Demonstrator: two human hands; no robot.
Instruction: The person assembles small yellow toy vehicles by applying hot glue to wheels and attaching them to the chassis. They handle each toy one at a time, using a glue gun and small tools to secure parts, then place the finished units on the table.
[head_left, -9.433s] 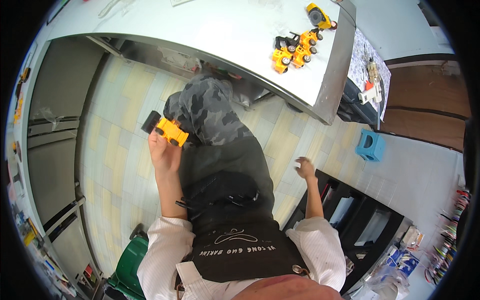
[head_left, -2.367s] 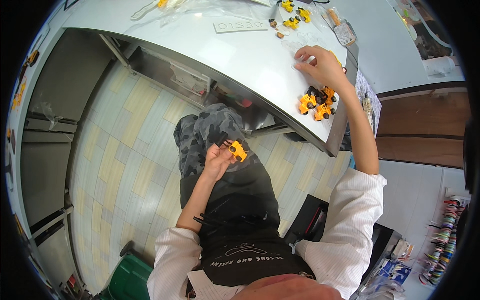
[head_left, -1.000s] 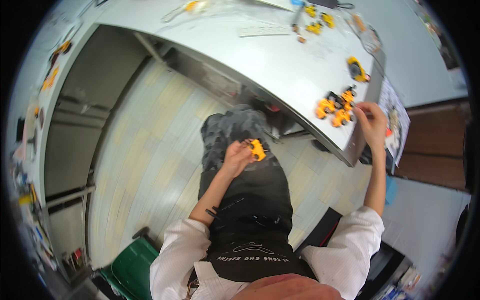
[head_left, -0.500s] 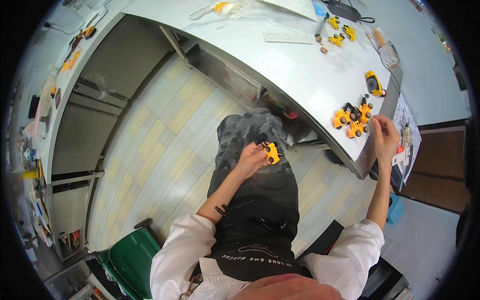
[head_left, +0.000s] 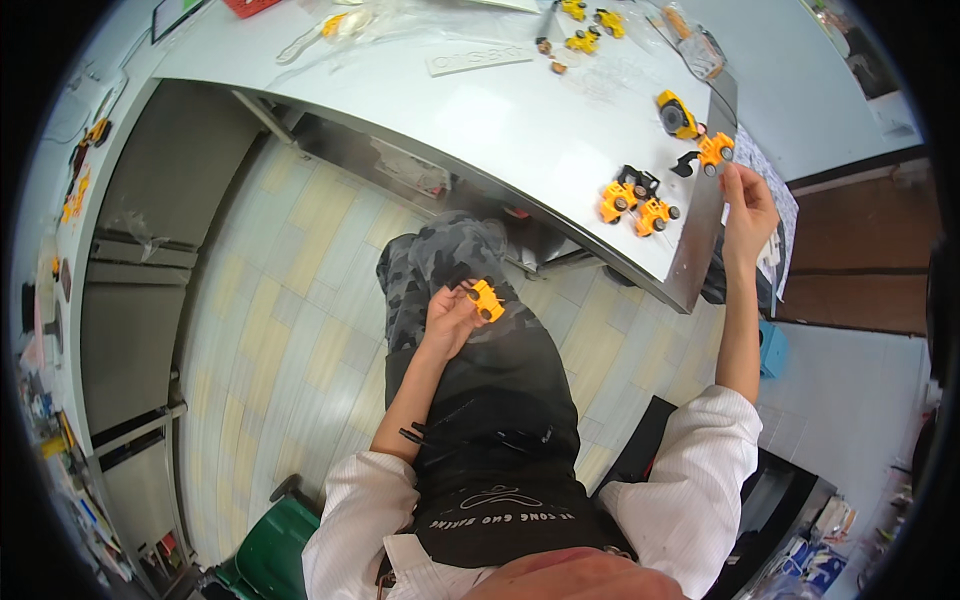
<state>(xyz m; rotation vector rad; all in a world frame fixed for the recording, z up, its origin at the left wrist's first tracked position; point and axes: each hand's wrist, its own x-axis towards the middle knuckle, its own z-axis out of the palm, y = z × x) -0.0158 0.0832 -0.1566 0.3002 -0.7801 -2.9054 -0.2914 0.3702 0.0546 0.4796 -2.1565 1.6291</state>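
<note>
My left hand (head_left: 452, 318), above my lap, is closed on a small yellow toy construction vehicle (head_left: 487, 300) with black wheels. At the table's right edge, my right hand (head_left: 749, 212) pinches an orange-yellow toy digger (head_left: 716, 149) by its wheel end; its black bucket (head_left: 685, 164) points left. Close by on the table are two orange-yellow toy vehicles, one (head_left: 617, 202) beside another (head_left: 657, 216), with a black attachment behind them. A larger yellow toy vehicle (head_left: 677, 114) lies just beyond the digger.
Farther back on the white table (head_left: 560, 130) are several small yellow toy vehicles (head_left: 581, 41), a white lettered plate (head_left: 480, 60) and clear plastic wrapping. A metal cabinet (head_left: 140, 320) stands at the left. A green chair (head_left: 277, 545) is at the lower left.
My right hand has taken the toy digger from the cluster and moved it away toward the larger yellow toy. The view has shifted. My left hand still holds its toy.
</note>
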